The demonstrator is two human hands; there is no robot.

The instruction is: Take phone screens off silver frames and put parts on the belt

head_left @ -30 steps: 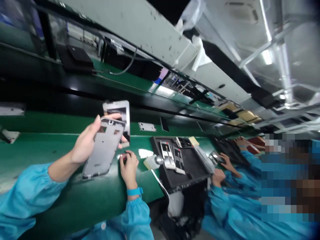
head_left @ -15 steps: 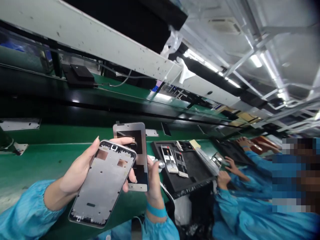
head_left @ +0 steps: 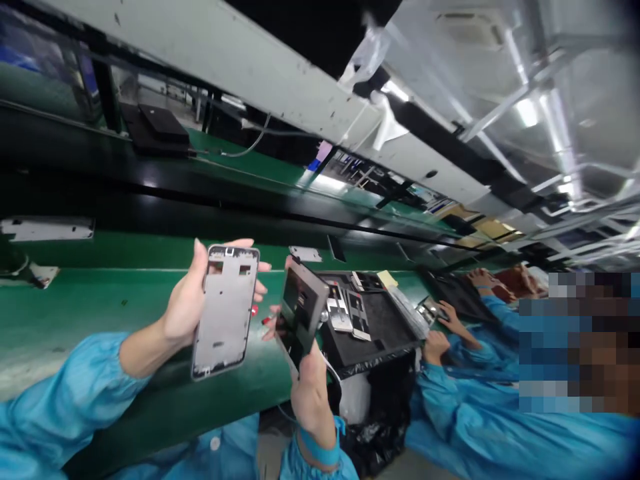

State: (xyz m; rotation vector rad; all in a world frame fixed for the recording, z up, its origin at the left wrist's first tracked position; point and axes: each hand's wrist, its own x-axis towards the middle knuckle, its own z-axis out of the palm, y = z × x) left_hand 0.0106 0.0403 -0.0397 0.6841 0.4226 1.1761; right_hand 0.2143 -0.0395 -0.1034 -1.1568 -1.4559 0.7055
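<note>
My left hand [head_left: 186, 303] grips a grey phone frame [head_left: 225, 313] by its long edges, thumb on the left side and fingertips showing past the right. The frame is held nearly upright, with two cut-outs near its top and small notches along a dark rim. To its right, my right hand [head_left: 311, 390] holds a phone screen assembly [head_left: 300, 310] by its edges, turned partly edge-on. Its face is dark and shiny, with a grey border. The two parts are apart, both raised over the green bench. A blue band circles my right wrist.
A black foam tray [head_left: 385, 327] with several phone parts [head_left: 340, 310] stands to the right. Beyond it another person's hand [head_left: 449, 317] works near a small part. A white plate [head_left: 50, 229] and a dark flat piece [head_left: 337, 249] lie along the back. A black bag [head_left: 390, 413] hangs below the tray.
The two parts have moved apart. My left hand has turned the frame more upright and farther away; my right hand has shifted the screen assembly right and tilted it. The camera view has shifted slightly.
</note>
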